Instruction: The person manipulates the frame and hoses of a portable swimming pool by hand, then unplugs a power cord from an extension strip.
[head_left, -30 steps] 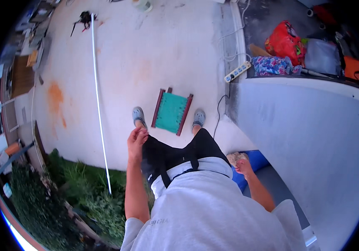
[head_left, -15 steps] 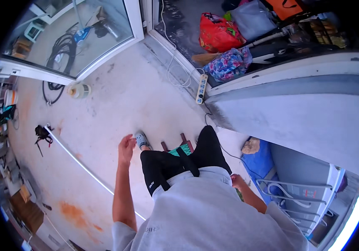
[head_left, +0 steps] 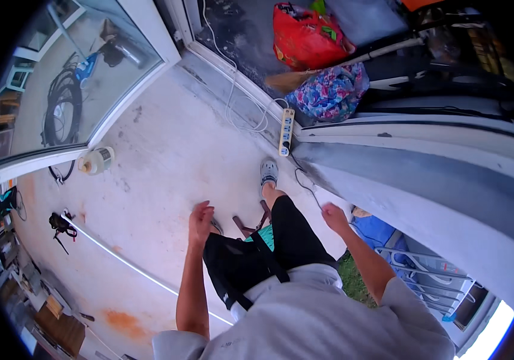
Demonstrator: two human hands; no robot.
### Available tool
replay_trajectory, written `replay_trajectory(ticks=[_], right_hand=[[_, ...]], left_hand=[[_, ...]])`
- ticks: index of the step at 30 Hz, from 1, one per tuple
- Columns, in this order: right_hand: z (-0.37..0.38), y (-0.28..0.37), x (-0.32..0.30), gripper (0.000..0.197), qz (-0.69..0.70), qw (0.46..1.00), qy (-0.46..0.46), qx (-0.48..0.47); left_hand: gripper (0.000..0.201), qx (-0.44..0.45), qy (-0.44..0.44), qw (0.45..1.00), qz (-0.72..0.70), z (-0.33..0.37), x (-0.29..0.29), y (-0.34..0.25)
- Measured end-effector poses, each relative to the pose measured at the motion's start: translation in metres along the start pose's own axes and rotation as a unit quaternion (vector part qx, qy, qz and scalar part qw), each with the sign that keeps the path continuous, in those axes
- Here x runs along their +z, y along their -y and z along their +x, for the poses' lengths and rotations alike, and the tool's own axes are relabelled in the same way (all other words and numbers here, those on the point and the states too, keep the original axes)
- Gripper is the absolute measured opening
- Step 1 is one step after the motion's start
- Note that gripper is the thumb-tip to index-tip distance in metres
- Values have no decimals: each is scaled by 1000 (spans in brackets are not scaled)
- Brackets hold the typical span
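My left hand (head_left: 200, 221) hangs in front of my left thigh, fingers loosely bent and a little apart, with nothing in it. My right hand (head_left: 333, 216) is out to the right of my right knee. Slightly blurred, its fingers look curled in, and I see nothing in them. A thin black cable (head_left: 308, 187) passes behind that hand without clearly touching it. Between my legs shows a dark red frame (head_left: 264, 211) with teal zigzag webbing (head_left: 262, 237); the rest is hidden by my black shorts. My right foot, in a grey clog (head_left: 268, 172), is forward.
A power strip (head_left: 286, 132) with white cord lies by the door sill. Beyond it are a red bag (head_left: 306, 37) and a flowered cloth bundle (head_left: 331, 92). A glass door (head_left: 77, 78) stands at left, near a plastic jug (head_left: 96, 161). A white pole (head_left: 126, 260) crosses the floor.
My right foot has stepped forward toward the power strip. My right hand has swung forward from beside my hip. The door and sill have come nearer.
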State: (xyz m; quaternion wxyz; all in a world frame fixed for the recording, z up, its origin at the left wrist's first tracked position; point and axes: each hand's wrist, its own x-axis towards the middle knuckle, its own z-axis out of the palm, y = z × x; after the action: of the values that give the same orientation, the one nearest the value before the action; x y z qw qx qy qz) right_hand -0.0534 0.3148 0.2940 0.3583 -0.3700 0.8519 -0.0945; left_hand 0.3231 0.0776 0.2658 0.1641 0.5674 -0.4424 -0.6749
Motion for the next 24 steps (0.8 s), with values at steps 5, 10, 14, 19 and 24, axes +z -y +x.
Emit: replay_trajectory(ticks=[5,10,14,19,24], right_hand=[[146,49,48,17,71,997,25,-24],[264,18,122,19,-3,1000,0,-9],[323,-14,156,23,-101,992,-80,-7],[355,-41,167,27,-193,975,-110,9],[364,-64,197,23,-208,975,-51,65]], left_hand=[[27,69,82,985,133,64,83,46],[29,152,150,939,270,147,139,66],[31,179,178,898,360,202,147,79],[28,277,159,852,415,239,133,62],[25,298,65,828,470,236,108,57]])
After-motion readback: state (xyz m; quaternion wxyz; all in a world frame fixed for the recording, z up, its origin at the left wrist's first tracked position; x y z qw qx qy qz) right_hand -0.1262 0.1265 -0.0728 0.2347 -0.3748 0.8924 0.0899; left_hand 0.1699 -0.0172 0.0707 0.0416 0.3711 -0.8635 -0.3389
